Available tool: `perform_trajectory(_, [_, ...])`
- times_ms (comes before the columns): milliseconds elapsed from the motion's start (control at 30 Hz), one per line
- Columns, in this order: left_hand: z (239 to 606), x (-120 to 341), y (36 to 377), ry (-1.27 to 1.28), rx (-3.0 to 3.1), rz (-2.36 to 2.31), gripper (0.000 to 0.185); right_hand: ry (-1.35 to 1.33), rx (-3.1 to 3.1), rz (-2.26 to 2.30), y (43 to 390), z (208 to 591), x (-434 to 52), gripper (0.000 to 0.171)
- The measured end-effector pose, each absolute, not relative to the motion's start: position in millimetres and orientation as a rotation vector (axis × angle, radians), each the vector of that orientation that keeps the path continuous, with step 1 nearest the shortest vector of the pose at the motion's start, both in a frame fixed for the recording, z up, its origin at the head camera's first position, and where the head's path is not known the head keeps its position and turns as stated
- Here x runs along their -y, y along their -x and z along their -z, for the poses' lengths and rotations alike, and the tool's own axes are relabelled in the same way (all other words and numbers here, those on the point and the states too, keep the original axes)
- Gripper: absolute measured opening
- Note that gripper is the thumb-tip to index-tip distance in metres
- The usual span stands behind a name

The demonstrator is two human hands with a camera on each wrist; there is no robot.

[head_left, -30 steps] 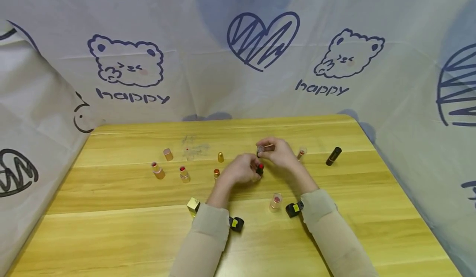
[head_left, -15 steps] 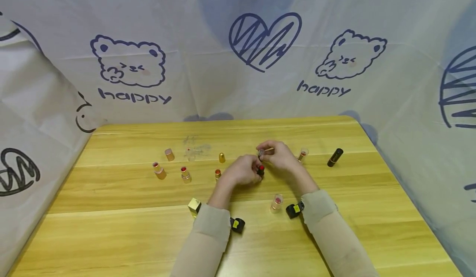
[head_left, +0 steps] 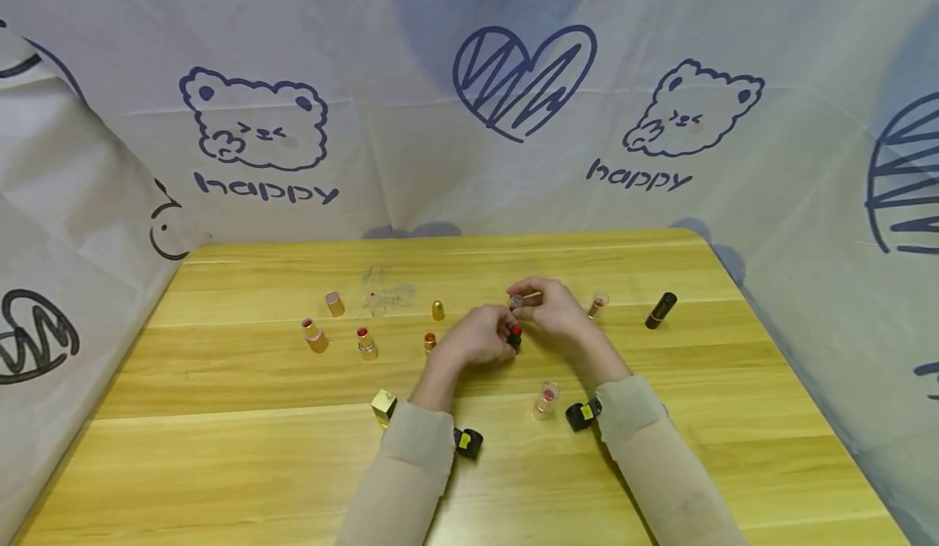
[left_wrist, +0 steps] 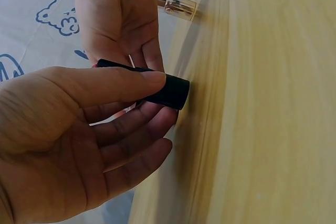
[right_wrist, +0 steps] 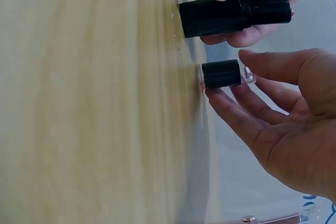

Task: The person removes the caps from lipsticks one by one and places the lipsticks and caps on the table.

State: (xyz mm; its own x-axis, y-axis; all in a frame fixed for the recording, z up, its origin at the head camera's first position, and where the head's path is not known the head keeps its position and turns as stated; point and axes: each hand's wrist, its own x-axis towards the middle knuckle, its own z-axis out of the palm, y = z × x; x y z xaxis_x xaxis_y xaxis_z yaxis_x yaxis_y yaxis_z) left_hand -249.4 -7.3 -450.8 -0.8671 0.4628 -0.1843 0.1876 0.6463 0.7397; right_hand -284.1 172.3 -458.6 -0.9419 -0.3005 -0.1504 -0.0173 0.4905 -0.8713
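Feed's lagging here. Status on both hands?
Left hand grips black lipstick tube. Right hand pinches small black-and-clear cap. Nothing between them.

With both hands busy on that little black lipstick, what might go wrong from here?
The left hand holds the black lipstick with its red tip bare, close to the right hand and its small cap; the red could smear on fingers or the cap rim. Open lipsticks stand close by, one near the right sleeve, so a shifting arm might topple it.

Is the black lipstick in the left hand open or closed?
Open: the lipstick in the left hand shows its red tip, no cap on.
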Motion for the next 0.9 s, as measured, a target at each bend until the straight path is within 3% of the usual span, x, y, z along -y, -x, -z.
perform_trajectory(500, [440.0,5.3,246.0,-0.527,-2.485,-1.224,0.037,0.394,-2.556,1.700,266.5,437.9,-177.7,0.038])
perform_trajectory(900, [428.1,1.2,244.1,-0.687,-2.583,-1.343,0.056,0.588,-2.605,2.092,249.6,421.5,-192.6,0.036])
